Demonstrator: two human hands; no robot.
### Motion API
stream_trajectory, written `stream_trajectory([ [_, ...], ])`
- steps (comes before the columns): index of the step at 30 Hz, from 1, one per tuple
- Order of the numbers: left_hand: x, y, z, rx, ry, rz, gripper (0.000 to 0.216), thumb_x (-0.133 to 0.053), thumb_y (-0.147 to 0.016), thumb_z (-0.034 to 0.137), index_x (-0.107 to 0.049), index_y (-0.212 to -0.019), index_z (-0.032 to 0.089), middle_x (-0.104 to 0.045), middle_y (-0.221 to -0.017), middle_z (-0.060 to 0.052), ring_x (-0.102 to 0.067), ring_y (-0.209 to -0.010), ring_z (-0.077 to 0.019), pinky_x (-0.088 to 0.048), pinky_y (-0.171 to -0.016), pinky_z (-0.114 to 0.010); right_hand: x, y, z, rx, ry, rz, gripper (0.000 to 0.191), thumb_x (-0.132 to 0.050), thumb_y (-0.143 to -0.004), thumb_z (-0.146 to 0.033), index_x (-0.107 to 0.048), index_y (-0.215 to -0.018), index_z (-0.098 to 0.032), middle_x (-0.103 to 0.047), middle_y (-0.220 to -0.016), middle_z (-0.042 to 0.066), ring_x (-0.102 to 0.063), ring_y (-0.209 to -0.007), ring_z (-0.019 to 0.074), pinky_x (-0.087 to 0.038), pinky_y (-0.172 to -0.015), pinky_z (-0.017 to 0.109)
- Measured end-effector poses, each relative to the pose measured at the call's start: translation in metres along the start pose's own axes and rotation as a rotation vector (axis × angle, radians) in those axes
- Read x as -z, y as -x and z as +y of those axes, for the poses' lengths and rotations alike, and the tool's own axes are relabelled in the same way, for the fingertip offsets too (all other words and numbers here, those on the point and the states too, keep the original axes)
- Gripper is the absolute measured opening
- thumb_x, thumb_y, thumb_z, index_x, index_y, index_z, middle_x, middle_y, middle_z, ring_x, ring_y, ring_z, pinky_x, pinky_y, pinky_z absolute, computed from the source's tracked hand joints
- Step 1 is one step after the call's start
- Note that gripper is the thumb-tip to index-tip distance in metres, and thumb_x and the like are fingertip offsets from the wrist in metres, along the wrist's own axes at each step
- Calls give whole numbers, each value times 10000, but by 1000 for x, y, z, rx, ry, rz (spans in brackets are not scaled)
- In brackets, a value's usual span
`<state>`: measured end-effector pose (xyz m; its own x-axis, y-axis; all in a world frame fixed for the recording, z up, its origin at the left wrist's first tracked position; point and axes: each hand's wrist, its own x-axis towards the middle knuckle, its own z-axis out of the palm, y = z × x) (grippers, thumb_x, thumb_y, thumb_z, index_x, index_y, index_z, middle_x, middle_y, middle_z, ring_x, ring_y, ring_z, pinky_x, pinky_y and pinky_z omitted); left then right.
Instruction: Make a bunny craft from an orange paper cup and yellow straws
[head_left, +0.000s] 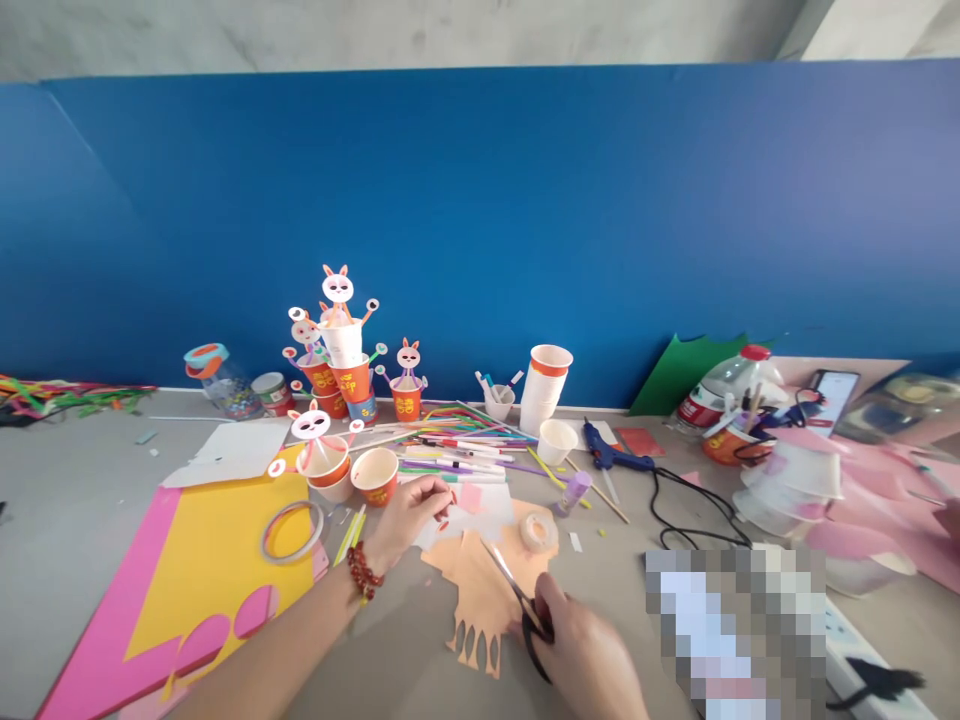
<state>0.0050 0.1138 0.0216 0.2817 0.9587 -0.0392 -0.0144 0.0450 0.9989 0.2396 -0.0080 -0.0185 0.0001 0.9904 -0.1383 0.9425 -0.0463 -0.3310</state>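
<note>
My right hand (589, 645) grips a pair of scissors (510, 575) by the dark handles, blades pointing up and left over an orange paper sheet (487, 580) with cut-out slots along its lower edge. My left hand (411, 515), a red bead bracelet at the wrist, is closed in a pinch above a white paper (495, 508). A small red paper piece (453, 497) shows at its fingertips, and another tiny red scrap lies just below. Behind this hand stands an orange paper cup (376, 477); left of it is a cup with a rabbit face (310, 425).
A tape roll (538, 531) and purple glue stick (575, 492) stand beyond the scissors. Further right lie a blue glue gun (607, 448), its black cord and a plastic bottle (724, 385). Pink and yellow sheets (217, 540) cover the left. Rabbit cups (352, 380) are stacked behind.
</note>
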Motion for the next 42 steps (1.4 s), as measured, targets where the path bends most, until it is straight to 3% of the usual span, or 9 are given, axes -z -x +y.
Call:
stream_trajectory([
  [6,-2,4,2,10,37,-1,185,-711,-746,342,-668,-721,164,-578,-624,28,-539,-590,-124,-448,-597,-248,4,3,-6,90,62,40,104,-603,-856,-169,-539,-902,-237,-704,-973,20,-715,-674,186,-190,-494,259],
  [12,1,-4,-2,15,170,85,196,-755,-719,345,-658,-698,176,-589,-657,16,-527,-609,-119,-448,-589,-232,9,-1,-13,45,61,-13,184,-653,-775,-164,-559,-921,-225,-657,-1098,35,-707,-740,186,-172,-493,253],
  [16,-1,-21,-14,17,291,165,284,-663,-818,445,-569,-705,202,-500,-627,35,-466,-551,-108,-452,-572,-253,14,-1,-10,44,22,-106,190,-627,-734,-160,-558,-901,-219,-638,-1098,32,-698,-786,198,-202,-503,239],
  [20,-12,-27,-28,20,265,176,350,-549,-929,489,-523,-748,191,-456,-623,58,-431,-522,-98,-437,-563,-258,21,4,-6,114,19,-129,201,-605,-717,-165,-572,-907,-220,-641,-1109,34,-700,-813,212,-231,-522,242],
  [25,-19,-17,-32,-7,11,76,303,-533,-878,473,-522,-747,200,-478,-623,46,-466,-549,-119,-387,-552,-239,31,-8,-18,150,-143,16,46,-540,-892,-255,-570,-920,-235,-694,-964,9,-673,-688,166,-317,-558,235],
  [27,-14,-14,-28,-34,-165,-8,230,-580,-826,402,-561,-722,198,-533,-634,26,-491,-593,-138,-382,-581,-246,35,-21,-28,143,-198,65,122,-534,-935,-339,-582,-923,-228,-698,-875,13,-640,-635,166,-329,-562,239],
  [29,-6,-12,-22,-72,-360,-66,153,-613,-785,317,-592,-691,198,-574,-665,11,-504,-651,-158,-376,-630,-257,35,-35,-38,165,-223,89,123,-536,-941,-315,-597,-893,-220,-698,-841,12,-625,-641,166,-337,-580,240],
  [35,14,-10,-21,-94,-828,-117,186,-538,-815,218,-559,-631,205,-607,-665,-13,-540,-666,-187,-344,-631,-274,28,-64,-56,266,-145,-12,104,-556,-914,-178,-648,-871,-197,-723,-902,21,-661,-743,177,-345,-623,240],
  [42,12,-18,-32,-103,-1089,-137,134,-518,-869,202,-612,-774,202,-694,-835,-65,-649,-821,-233,-419,-705,-281,22,-72,-63,279,-80,-44,123,-569,-915,-181,-675,-855,-195,-731,-888,35,-686,-803,206,-314,-618,251],
])
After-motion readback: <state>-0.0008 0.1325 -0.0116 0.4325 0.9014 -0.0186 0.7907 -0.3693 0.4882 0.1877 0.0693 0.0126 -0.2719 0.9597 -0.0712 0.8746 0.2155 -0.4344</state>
